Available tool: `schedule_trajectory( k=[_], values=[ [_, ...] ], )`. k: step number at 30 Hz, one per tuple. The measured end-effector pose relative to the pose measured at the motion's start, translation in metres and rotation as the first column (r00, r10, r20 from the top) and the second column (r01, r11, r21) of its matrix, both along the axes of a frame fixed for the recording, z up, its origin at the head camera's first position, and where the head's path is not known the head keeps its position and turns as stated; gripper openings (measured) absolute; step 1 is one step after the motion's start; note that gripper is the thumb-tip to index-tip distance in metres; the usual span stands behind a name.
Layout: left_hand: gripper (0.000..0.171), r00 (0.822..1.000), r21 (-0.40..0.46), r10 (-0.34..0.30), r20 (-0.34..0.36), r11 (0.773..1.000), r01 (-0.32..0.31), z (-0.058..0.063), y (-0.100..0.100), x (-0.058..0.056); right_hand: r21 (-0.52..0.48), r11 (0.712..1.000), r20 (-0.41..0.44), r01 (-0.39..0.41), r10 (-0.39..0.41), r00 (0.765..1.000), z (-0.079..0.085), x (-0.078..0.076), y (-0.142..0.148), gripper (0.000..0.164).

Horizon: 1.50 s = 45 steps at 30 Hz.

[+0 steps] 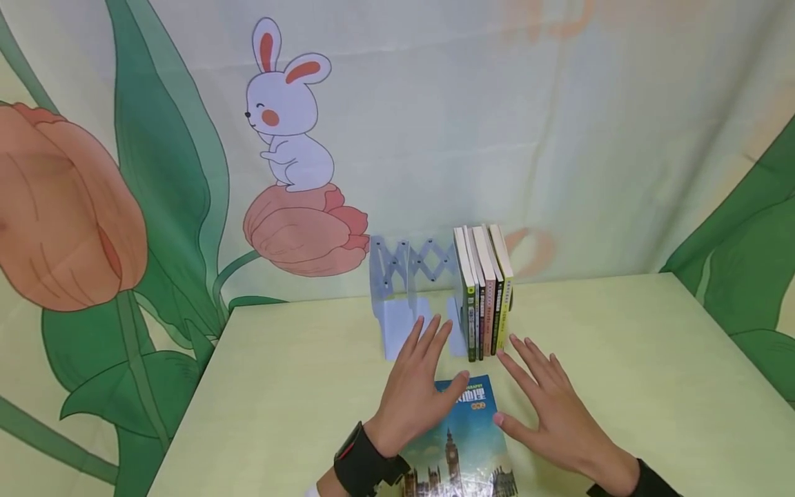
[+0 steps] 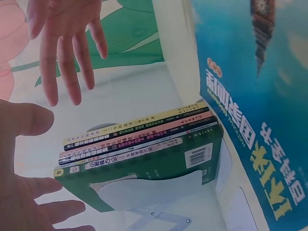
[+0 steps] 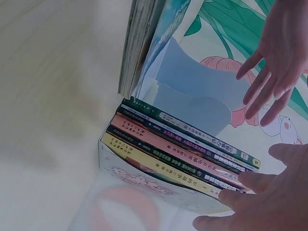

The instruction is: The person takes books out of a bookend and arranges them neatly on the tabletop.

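My left hand point(image 1: 419, 390) hovers above the upper left part of a large blue book point(image 1: 478, 442) with a clock tower on its cover, its fingers spread. To the right of that book is my right hand point(image 1: 555, 411), fingers also apart and nothing in its grasp. Beyond the hands, several thinner books point(image 1: 487, 297) stand upright in a row, spines toward me, at the right end of a pale blue expandable book rack point(image 1: 391, 324). The left wrist view shows the green book point(image 2: 144, 168) at the row's end against a rack plate point(image 2: 159, 191).
The rack's crisscross bars point(image 1: 428, 261) stretch along its back, close to a printed curtain point(image 1: 435, 138) with a rabbit and tulips. A pale yellow-green tabletop point(image 1: 273, 386) extends to both sides of the books.
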<state>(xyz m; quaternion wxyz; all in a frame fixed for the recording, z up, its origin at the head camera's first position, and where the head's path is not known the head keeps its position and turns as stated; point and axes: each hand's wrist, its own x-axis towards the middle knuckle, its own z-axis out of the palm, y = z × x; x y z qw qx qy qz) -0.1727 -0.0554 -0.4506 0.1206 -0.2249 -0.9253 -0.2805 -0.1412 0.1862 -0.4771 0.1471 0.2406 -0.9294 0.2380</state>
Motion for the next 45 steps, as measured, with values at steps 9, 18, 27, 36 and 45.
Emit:
schedule_trajectory(
  k=[9, 18, 27, 36, 45],
  values=[
    [0.073, 0.997, 0.099, 0.013, 0.074, 0.995, -0.020, 0.004, 0.009, -0.012, -0.015, 1.000, -0.006, 0.009, -0.010, 1.000, 0.002, 0.000, -0.001, 0.082],
    [0.073, 0.999, 0.175, 0.020, 0.042, 0.984, -0.027, 0.015, 0.021, -0.022, -0.011, 1.000, 0.000, 0.029, -0.029, 1.000, 0.004, 0.000, 0.000, 0.084],
    [0.072, 0.999, 0.240, 0.037, 0.032, 0.970, -0.044, 0.018, 0.031, -0.031, -0.020, 0.998, 0.003, 0.051, -0.051, 0.999, 0.006, 0.001, 0.001, 0.084],
    [0.066, 0.998, 0.303, 0.048, 0.040, 0.951, -0.058, 0.018, 0.038, -0.041, -0.020, 0.999, -0.010, 0.051, -0.051, 0.999, 0.010, 0.002, 0.001, 0.083],
    [0.062, 0.997, 0.327, 0.073, 0.036, 0.942, -0.081, 0.020, 0.044, -0.048, -0.018, 0.999, -0.026, 0.041, -0.041, 0.999, 0.011, 0.001, 0.001, 0.082]
  ],
)
